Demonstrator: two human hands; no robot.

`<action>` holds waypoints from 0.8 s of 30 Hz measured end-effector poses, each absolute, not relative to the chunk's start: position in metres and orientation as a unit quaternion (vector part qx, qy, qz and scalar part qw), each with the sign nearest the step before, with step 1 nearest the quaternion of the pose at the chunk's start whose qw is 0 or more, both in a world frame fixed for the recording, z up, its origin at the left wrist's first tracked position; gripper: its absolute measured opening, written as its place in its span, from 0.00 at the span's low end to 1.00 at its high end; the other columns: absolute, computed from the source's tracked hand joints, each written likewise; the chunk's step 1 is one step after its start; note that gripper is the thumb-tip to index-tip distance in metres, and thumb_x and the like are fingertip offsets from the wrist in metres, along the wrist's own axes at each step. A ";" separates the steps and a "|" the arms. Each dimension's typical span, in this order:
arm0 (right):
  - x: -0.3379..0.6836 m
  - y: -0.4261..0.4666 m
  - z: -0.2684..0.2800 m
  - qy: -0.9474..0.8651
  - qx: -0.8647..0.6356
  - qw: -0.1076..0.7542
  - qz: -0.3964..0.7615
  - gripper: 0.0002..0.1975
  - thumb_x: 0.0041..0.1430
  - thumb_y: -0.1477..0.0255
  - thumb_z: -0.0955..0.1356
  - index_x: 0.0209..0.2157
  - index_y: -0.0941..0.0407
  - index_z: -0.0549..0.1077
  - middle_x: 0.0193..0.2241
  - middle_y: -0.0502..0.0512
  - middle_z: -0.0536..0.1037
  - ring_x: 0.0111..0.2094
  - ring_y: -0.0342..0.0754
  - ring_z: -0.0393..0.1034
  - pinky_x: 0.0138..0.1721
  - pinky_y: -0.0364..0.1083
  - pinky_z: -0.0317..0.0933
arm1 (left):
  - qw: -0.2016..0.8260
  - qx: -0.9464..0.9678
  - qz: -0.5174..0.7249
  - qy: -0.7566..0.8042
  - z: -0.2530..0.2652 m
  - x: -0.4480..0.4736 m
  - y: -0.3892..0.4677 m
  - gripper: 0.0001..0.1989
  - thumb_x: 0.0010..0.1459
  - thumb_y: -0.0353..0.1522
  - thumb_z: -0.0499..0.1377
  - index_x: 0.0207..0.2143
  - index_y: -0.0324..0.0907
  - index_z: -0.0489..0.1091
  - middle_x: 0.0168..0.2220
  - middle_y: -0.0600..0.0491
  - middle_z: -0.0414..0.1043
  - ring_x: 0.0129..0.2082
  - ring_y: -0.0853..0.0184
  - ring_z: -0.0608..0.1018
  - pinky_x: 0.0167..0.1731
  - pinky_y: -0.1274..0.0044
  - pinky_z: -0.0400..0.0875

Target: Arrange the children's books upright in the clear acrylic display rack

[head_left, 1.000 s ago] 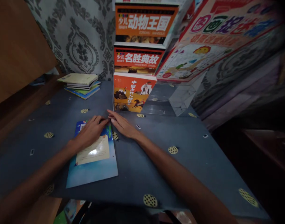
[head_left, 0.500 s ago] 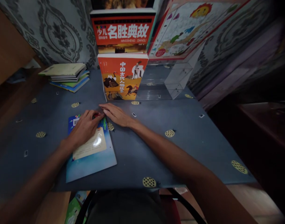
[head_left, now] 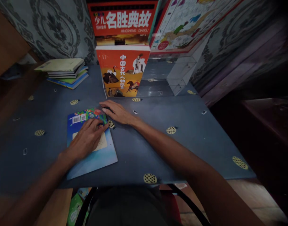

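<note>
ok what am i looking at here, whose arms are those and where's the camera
The camera sits on a person's head, looking forward and down, so the two bare arms are that person's own. The left hand lies flat on a thin blue book on a blue cloth-covered table. The right hand rests palm down on the cloth at the book's far corner. Neither hand grips anything. Behind them an orange book stands upright in a clear display stand, and a stack of thin books lies far left.

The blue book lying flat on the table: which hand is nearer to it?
Left. The left hand rests flat on the blue book; the right hand lies on the table beside its far right corner.
</note>
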State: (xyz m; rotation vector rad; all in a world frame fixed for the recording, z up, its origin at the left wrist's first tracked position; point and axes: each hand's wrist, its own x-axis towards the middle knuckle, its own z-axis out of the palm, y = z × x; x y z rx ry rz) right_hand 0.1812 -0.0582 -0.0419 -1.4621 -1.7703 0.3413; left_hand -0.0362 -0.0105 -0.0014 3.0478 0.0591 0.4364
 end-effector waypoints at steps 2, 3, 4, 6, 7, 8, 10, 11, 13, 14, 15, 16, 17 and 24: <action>0.181 -0.058 -0.043 -0.701 -0.575 0.401 0.134 0.19 0.74 0.65 0.57 0.58 0.57 0.67 0.57 0.63 0.73 0.60 0.51 0.67 0.62 0.57 0.60 | 0.036 0.989 0.140 0.015 -0.002 -0.040 -0.017 0.21 0.68 0.25 0.49 0.60 0.43 0.68 0.48 0.42 0.68 0.49 0.54 0.70 0.47 0.60 0.74; 0.181 -0.058 -0.043 -0.702 -0.572 0.403 0.134 0.19 0.74 0.65 0.57 0.58 0.59 0.67 0.57 0.64 0.73 0.59 0.51 0.67 0.62 0.56 0.60 | 0.041 0.989 0.140 0.014 -0.001 -0.042 -0.020 0.22 0.67 0.24 0.49 0.61 0.44 0.66 0.48 0.43 0.68 0.50 0.54 0.70 0.48 0.60 0.74; 0.181 -0.058 -0.044 -0.704 -0.569 0.404 0.134 0.20 0.74 0.65 0.57 0.58 0.60 0.67 0.57 0.65 0.73 0.59 0.52 0.67 0.62 0.56 0.61 | 0.046 0.989 0.138 0.013 -0.001 -0.045 -0.023 0.24 0.67 0.24 0.49 0.63 0.45 0.65 0.49 0.43 0.68 0.50 0.54 0.70 0.48 0.60 0.74; 0.182 -0.058 -0.044 -0.706 -0.565 0.404 0.135 0.20 0.74 0.64 0.57 0.59 0.60 0.67 0.57 0.65 0.72 0.59 0.52 0.67 0.62 0.57 0.61 | 0.056 0.989 0.134 0.009 0.000 -0.049 -0.030 0.26 0.66 0.22 0.50 0.64 0.45 0.62 0.50 0.42 0.68 0.52 0.54 0.69 0.49 0.59 0.73; 0.182 -0.058 -0.045 -0.707 -0.565 0.403 0.135 0.20 0.74 0.64 0.57 0.59 0.58 0.67 0.57 0.64 0.72 0.59 0.52 0.67 0.62 0.57 0.61 | 0.061 0.989 0.133 0.007 0.001 -0.050 -0.033 0.27 0.66 0.22 0.50 0.65 0.45 0.62 0.51 0.42 0.68 0.53 0.53 0.69 0.49 0.58 0.73; 0.182 -0.058 -0.045 -0.707 -0.566 0.402 0.136 0.20 0.74 0.64 0.57 0.59 0.57 0.67 0.57 0.63 0.72 0.59 0.52 0.67 0.62 0.58 0.61 | 0.066 0.989 0.131 0.006 0.001 -0.052 -0.036 0.26 0.65 0.22 0.50 0.64 0.44 0.62 0.51 0.42 0.68 0.54 0.53 0.69 0.50 0.58 0.73; 0.182 -0.058 -0.045 -0.707 -0.567 0.401 0.134 0.19 0.74 0.63 0.57 0.58 0.56 0.67 0.57 0.62 0.72 0.59 0.52 0.67 0.61 0.58 0.61 | 0.072 0.989 0.128 0.005 0.001 -0.056 -0.043 0.25 0.66 0.22 0.49 0.63 0.42 0.64 0.52 0.41 0.68 0.54 0.53 0.69 0.51 0.57 0.73; 0.182 -0.058 -0.046 -0.708 -0.566 0.402 0.133 0.19 0.74 0.64 0.57 0.58 0.56 0.67 0.57 0.62 0.72 0.59 0.51 0.67 0.61 0.57 0.62 | 0.075 0.989 0.129 0.004 0.001 -0.058 -0.046 0.24 0.66 0.22 0.49 0.62 0.41 0.65 0.52 0.41 0.69 0.54 0.53 0.69 0.51 0.57 0.73; 0.182 -0.058 -0.046 -0.709 -0.563 0.403 0.130 0.19 0.74 0.64 0.57 0.58 0.57 0.67 0.57 0.63 0.72 0.59 0.51 0.67 0.61 0.56 0.62 | 0.082 0.988 0.134 0.002 0.001 -0.061 -0.051 0.22 0.67 0.23 0.49 0.61 0.41 0.66 0.52 0.41 0.70 0.54 0.53 0.70 0.51 0.57 0.73; 0.182 -0.058 -0.046 -0.710 -0.563 0.402 0.129 0.19 0.74 0.64 0.57 0.58 0.57 0.67 0.57 0.63 0.72 0.59 0.51 0.67 0.61 0.56 0.62 | 0.086 0.987 0.135 0.001 0.002 -0.063 -0.054 0.21 0.67 0.24 0.50 0.60 0.40 0.66 0.52 0.41 0.70 0.54 0.53 0.70 0.52 0.56 0.72; 0.182 -0.058 -0.046 -0.711 -0.563 0.401 0.129 0.19 0.74 0.64 0.58 0.58 0.57 0.67 0.57 0.63 0.72 0.59 0.51 0.67 0.62 0.56 0.62 | 0.088 0.987 0.136 0.000 0.002 -0.065 -0.057 0.21 0.67 0.24 0.50 0.60 0.40 0.66 0.52 0.41 0.70 0.54 0.53 0.70 0.53 0.56 0.72; 0.182 -0.058 -0.046 -0.711 -0.564 0.400 0.128 0.19 0.74 0.64 0.58 0.58 0.57 0.68 0.57 0.63 0.72 0.59 0.51 0.67 0.62 0.57 0.61 | 0.089 0.987 0.137 -0.001 0.003 -0.067 -0.059 0.21 0.67 0.24 0.50 0.61 0.40 0.66 0.52 0.40 0.71 0.55 0.52 0.70 0.53 0.56 0.72; 0.182 -0.059 -0.045 -0.711 -0.566 0.398 0.128 0.19 0.74 0.64 0.58 0.58 0.57 0.68 0.57 0.63 0.72 0.59 0.51 0.67 0.62 0.56 0.61 | 0.088 0.987 0.137 -0.002 0.004 -0.068 -0.062 0.21 0.67 0.24 0.51 0.61 0.39 0.66 0.52 0.40 0.71 0.55 0.52 0.70 0.53 0.56 0.72; 0.182 -0.060 -0.044 -0.712 -0.580 0.375 0.128 0.19 0.73 0.64 0.58 0.59 0.54 0.68 0.59 0.61 0.72 0.60 0.49 0.66 0.63 0.56 0.61 | 0.113 0.982 0.151 -0.002 0.010 -0.079 -0.076 0.21 0.66 0.24 0.52 0.60 0.42 0.67 0.52 0.42 0.73 0.55 0.54 0.72 0.55 0.55 0.71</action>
